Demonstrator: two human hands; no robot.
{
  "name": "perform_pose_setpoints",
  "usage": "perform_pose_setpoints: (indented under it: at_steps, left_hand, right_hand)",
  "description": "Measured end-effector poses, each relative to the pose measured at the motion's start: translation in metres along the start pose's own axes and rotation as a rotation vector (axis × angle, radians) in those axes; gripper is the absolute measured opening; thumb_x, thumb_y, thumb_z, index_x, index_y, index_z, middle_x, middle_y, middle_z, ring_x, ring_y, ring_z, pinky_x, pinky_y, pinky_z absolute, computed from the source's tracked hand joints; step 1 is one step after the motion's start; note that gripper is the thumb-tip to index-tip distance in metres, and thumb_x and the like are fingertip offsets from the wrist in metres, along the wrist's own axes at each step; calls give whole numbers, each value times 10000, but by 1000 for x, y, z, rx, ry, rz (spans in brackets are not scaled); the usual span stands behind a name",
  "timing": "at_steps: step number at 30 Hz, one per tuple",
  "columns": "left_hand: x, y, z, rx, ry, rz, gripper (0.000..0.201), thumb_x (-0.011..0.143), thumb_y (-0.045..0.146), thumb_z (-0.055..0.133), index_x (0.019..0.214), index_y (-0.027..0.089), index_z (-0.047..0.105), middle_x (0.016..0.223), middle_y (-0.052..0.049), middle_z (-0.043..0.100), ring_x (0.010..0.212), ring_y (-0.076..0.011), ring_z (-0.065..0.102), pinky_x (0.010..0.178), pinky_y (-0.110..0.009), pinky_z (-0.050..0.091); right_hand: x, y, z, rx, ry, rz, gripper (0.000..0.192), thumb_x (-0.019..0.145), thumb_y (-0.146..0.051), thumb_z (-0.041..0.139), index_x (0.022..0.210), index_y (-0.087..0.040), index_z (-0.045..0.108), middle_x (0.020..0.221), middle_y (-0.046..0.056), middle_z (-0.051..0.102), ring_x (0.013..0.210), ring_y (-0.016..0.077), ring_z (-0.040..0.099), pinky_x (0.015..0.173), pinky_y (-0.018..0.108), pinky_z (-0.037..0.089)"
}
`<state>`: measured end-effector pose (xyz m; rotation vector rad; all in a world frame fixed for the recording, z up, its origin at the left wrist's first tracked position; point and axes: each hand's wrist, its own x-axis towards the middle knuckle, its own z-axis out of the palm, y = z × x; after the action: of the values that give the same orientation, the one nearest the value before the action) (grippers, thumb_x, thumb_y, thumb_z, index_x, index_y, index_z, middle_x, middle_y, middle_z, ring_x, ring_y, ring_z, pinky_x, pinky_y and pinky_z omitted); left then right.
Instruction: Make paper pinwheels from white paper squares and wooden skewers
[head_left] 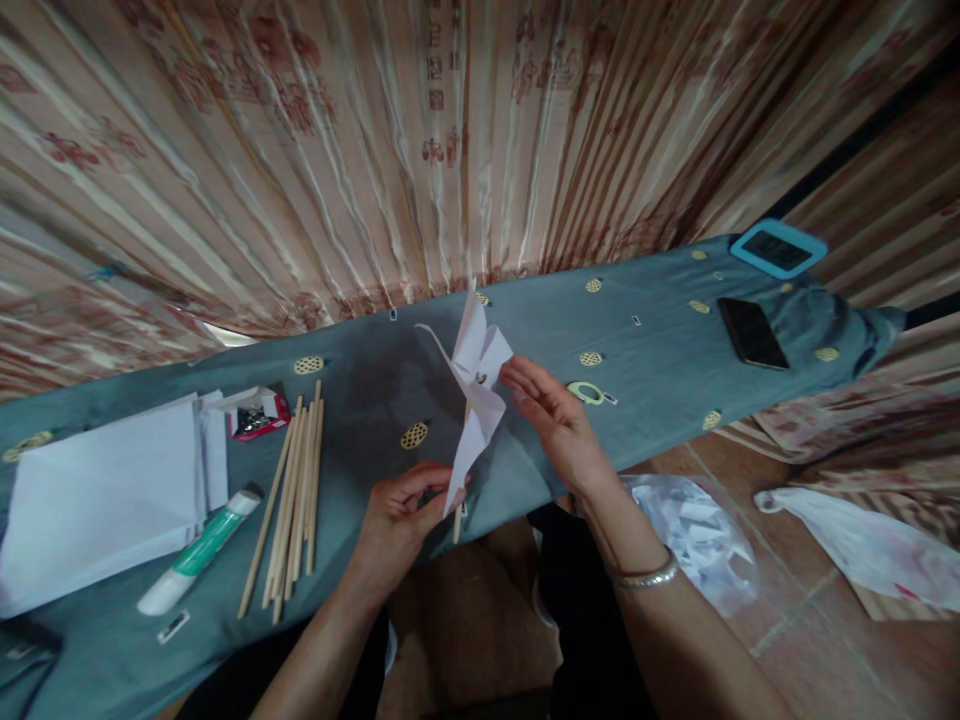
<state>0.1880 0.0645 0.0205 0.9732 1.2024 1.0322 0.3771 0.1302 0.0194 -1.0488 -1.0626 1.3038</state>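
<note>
Folded white paper piece (477,400) on a thin stick (459,500), held up over the near bench edge. My left hand (397,515) is closed round the stick's low end to steady it; my right hand (551,415) pinches a flap with its fingertips. Grey-green cloth covers the bench (660,330): spare sticks (296,500), glue stick (199,552), paper sheets (105,495), phone (752,333). Striped curtain (375,150) behind.

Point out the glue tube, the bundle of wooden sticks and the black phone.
glue tube (201,550), head view, on its green middle band.
bundle of wooden sticks (294,500), head view, mid-length of the bundle.
black phone (752,333), head view, centre of its dark screen.
</note>
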Motion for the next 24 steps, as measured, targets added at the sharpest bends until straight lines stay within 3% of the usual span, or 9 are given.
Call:
perform_pose_setpoints:
  at_steps: [10,17,20,22,24]
  left_hand:
    - [2,-4,-3,-31,140,-61,147,556,257,803,699,225,790,741,-16,766,727,-177,667,747,-279,523]
    - [2,-4,-5,24,70,37,105,620,263,783,708,207,788,731,-19,741,719,-161,640,709,-254,498]
    - [2,-4,-5,25,79,19,139,626,292,787,725,195,788,742,-32,740,734,-176,642,716,-272,503]
    - [1,-5,-4,14,85,-9,163,611,303,801,729,192,787,746,-34,741,732,-181,647,717,-284,512]
    - [1,-6,-3,-9,78,-30,179,593,301,815,733,193,788,763,-36,749,737,-184,656,730,-293,520]
  right_hand:
    - [-10,-7,-2,-65,-178,132,532,820,-520,688,1256,-233,581,865,22,763,816,190,702,773,332,528]
    - [-20,-25,-2,-28,-514,340,602,833,-511,683,1314,-178,542,815,37,770,748,164,720,682,278,519]
    - [-16,-24,-12,-85,-446,382,499,822,-523,687,1152,-149,657,721,33,755,616,136,681,588,254,496]
    - [-12,-20,-19,-144,-289,309,399,826,-522,679,989,-159,714,636,7,719,533,111,620,555,251,488]
    - [-8,-15,-22,-177,-111,188,342,813,-504,700,949,-192,724,663,-4,721,572,112,621,620,269,524]
